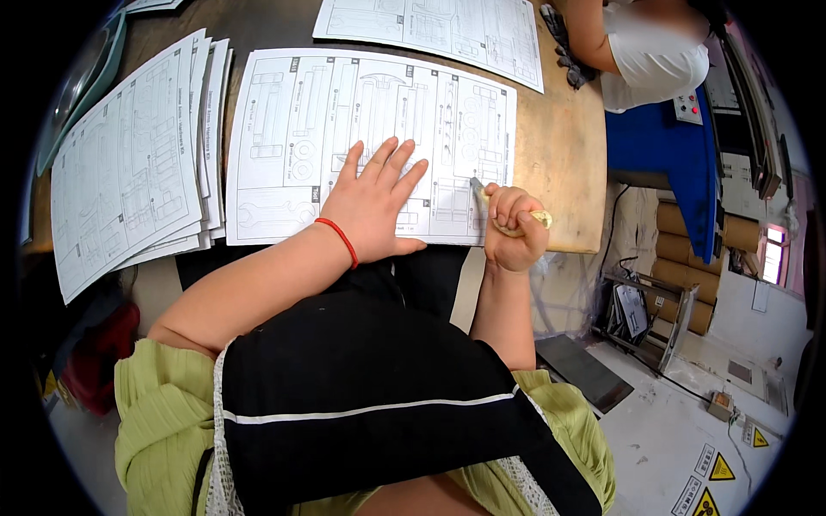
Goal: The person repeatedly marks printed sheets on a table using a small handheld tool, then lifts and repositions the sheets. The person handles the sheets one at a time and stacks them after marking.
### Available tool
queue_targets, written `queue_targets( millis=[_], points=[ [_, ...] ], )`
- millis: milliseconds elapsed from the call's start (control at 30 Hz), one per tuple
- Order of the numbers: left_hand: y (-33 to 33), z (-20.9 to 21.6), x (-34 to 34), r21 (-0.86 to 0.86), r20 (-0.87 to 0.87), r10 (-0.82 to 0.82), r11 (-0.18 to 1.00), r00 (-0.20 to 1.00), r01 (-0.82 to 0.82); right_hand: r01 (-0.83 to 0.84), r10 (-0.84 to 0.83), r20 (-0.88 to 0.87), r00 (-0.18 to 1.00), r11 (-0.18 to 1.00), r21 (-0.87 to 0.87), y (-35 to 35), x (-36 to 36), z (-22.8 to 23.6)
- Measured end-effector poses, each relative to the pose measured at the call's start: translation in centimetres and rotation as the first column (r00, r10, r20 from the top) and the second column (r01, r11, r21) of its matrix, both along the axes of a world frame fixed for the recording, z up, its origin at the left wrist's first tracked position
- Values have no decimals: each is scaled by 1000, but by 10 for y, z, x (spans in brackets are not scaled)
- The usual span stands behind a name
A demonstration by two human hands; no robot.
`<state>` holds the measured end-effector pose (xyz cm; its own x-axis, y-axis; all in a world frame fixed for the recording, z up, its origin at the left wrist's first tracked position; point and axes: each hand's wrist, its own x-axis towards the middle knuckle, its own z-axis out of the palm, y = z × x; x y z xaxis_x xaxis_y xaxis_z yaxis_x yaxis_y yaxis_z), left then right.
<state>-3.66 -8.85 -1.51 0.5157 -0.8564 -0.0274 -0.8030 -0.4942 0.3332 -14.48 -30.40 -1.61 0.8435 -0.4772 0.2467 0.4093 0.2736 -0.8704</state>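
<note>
The left hand (372, 202) lies flat on a printed sheet (361, 99), with the palm down. Its four fingers are straight and spread apart, the thumb goes out to the right side, and it has hold of nothing. A red cord (340, 239) goes around its wrist.

The right hand (514, 239) is closed in a fist around a small tool (478, 199) with a yellowish handle. Its fingers are fully curled, and the narrow grey end of the tool comes out on the left side, above the right part of the sheet. Whether this tip touches the paper, I cannot say for sure from this height.

The sheet, with line drawings of hardware, lies along the near edge of the bench (564, 185), and a strip of wood shows between it and the right edge. A second sheet (439, 33) lies beyond it, farther from the near edge. At the left, a fanned stack of sheets (129, 163) hangs partly over the near edge. Near the far right part of the bench, a co-worker's gloved hand (568, 56) rests beside the right edge.
</note>
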Motion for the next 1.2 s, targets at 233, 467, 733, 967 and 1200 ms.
queue_targets(
  millis=[233,467,733,967,1200],
  points=[
    [0,0,-1,8,-7,7,1000,1000,-7,-49,51,27,998,995,-89,10,4,1],
    [-1,-1,-3,-16,13,36,999,999,-36,-67,82,44,996,959,-277,16,4,-7],
    [-3,8,-3,130,34,29,991,999,-33,-135,120,-68,990,943,-305,34,-49,6],
    [-4,1,-3,8,36,39,999,999,-39,-68,74,61,995,992,-104,32,2,5],
    [-2,0,-6,1,29,37,999,999,-37,-48,59,53,997,978,-201,39,13,-5]
  ],
)
